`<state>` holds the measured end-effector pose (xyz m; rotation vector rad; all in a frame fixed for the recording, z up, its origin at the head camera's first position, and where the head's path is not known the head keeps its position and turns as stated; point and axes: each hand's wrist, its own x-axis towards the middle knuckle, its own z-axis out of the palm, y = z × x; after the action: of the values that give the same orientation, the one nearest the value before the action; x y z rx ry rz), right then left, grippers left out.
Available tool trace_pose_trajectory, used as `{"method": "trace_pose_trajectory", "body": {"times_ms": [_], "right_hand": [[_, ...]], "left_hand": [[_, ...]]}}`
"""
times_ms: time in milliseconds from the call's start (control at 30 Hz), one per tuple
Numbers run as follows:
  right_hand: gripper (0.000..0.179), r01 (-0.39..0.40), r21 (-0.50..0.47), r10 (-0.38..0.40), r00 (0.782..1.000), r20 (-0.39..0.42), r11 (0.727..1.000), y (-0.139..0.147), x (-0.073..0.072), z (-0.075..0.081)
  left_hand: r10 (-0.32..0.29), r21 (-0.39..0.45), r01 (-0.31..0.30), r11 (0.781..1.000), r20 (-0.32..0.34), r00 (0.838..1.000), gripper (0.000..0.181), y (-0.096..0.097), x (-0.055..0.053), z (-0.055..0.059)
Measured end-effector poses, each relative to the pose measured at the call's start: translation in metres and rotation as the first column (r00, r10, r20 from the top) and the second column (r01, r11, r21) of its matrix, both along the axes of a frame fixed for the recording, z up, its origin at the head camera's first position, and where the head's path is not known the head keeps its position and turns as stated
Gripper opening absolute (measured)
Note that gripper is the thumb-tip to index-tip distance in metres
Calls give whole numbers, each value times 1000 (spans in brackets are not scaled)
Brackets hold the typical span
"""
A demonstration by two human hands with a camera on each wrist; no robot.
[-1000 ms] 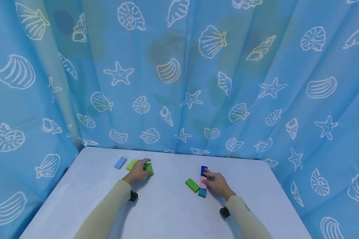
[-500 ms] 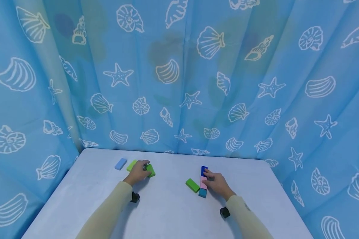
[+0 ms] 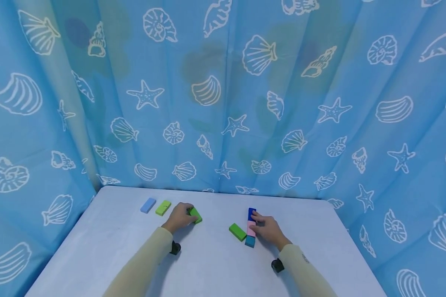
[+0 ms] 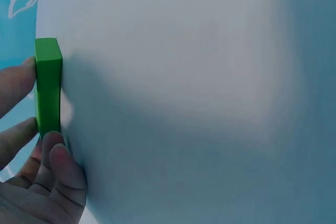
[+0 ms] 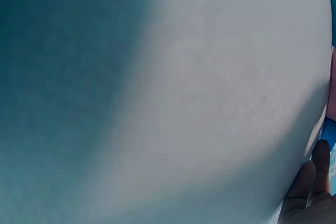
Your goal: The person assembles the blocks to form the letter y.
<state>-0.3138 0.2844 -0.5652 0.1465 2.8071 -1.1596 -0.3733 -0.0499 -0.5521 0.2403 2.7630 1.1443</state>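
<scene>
My left hand point(image 3: 179, 218) grips a green block point(image 3: 195, 215) between thumb and fingers, just over the white table. In the left wrist view the same block stands lengthwise between the fingertips point(image 4: 23, 77). On the right, a dark blue block point(image 3: 251, 212), a pink block point(image 3: 249, 232) and a teal block point(image 3: 250, 241) lie end to end in a row. Along its right side lies my right hand point(image 3: 269, 230), fingers touching the dark blue block and thumb on the pink one. Another green block point(image 3: 237, 232) lies slanted, its near corner close to the row.
A light blue block point(image 3: 148, 205) and a yellow-green block point(image 3: 163, 207) lie at the back left of the table point(image 3: 215, 264). Behind the table and along its sides hangs a blue curtain point(image 3: 223, 103) with white shell prints.
My left hand has moved right with the green block, away from the yellow-green block, which now shows fully. The right hand stays at the row.
</scene>
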Motion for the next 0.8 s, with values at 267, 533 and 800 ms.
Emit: {"method": "trace_pose_trajectory", "body": {"times_ms": [267,533,800], "right_hand": [[52,3,-7,-3,1000,9,1000,2,0,0],[51,-14,4,14,1000,-2,1000,2,2,8],[51,-4,-3,4,1000,1,1000,-1,2,7]], "left_hand": [[-22,12,23,1000,-69,997,48,10,6,3],[-42,-56,36,998,-101,994,45,11,9,-1],[-50,-67,43,997,-111,993,47,18,10,-3]]}}
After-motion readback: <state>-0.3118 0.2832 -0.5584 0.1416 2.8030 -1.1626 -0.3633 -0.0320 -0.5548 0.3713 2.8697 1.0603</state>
